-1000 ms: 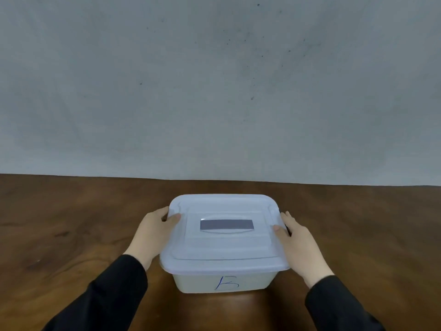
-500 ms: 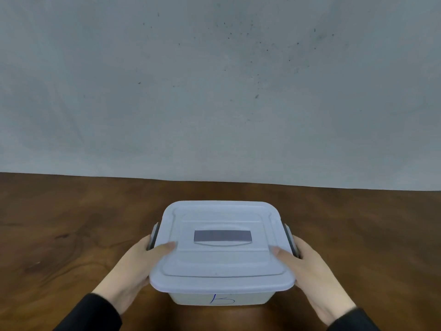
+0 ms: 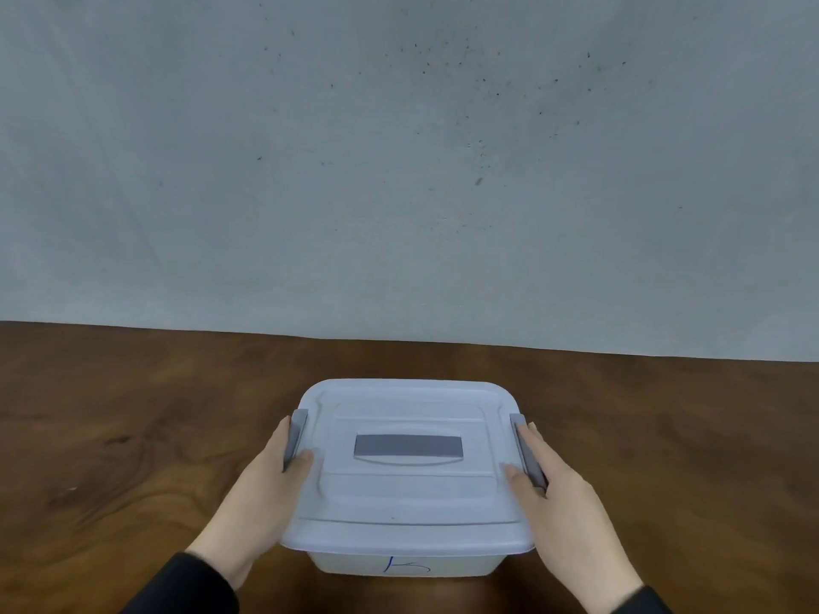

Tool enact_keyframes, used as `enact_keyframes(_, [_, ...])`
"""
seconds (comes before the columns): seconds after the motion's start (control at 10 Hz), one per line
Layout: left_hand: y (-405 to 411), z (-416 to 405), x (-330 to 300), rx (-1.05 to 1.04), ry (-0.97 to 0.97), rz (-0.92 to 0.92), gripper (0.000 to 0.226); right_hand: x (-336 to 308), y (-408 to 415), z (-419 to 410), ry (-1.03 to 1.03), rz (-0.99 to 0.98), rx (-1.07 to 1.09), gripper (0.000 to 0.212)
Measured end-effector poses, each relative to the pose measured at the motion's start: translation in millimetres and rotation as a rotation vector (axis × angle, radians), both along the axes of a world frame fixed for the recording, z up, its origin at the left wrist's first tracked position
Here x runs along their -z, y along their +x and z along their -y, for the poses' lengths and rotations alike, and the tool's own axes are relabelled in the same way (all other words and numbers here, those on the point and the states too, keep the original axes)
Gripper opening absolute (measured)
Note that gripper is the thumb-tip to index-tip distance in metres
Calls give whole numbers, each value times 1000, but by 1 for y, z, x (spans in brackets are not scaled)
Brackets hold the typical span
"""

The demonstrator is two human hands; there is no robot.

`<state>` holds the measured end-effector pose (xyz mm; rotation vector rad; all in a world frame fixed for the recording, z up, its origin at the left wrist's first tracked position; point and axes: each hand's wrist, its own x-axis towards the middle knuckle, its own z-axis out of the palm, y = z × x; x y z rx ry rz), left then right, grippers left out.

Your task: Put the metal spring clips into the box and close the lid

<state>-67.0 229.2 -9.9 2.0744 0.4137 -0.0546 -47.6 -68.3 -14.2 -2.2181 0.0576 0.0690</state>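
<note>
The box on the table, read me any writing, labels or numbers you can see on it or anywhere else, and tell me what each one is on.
Blue handwritten mark on the front wall of the box: partly hidden under the lid rim, so only its lower strokes show and it cannot be read.
Grey strip on the lid: blank, no text.
Wall and table: no writing visible.
</note>
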Motion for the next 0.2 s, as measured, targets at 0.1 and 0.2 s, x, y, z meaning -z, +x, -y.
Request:
enact_keyframes(0.1, [3,2,-5,-7,-6,-3,56,6,1,1,60,-24,7,64])
enact_keyframes(0.2, [-7,4,-8,-139,-103,103,63,3,-3,6,230,62,67,64])
